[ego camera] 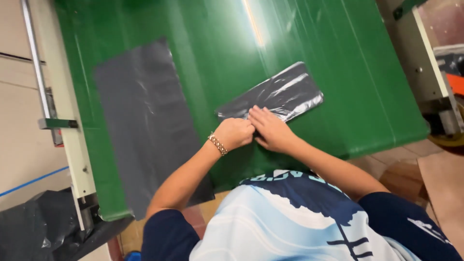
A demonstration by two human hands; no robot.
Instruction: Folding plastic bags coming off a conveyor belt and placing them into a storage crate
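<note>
Left hand (235, 133) is curled into a loose fist and right hand (270, 128) lies flat with fingers narrow, both pressing the near end of the folded black plastic bag (278, 94), which stretches away from the fingertips across the green desk (338, 58). A larger flat grey bag (142, 116) lies well apart, outboard of the left hand. Judged risk: the glossy film could slide on the smooth green surface or spring open if pressure is uneven, spoiling the fold
</note>
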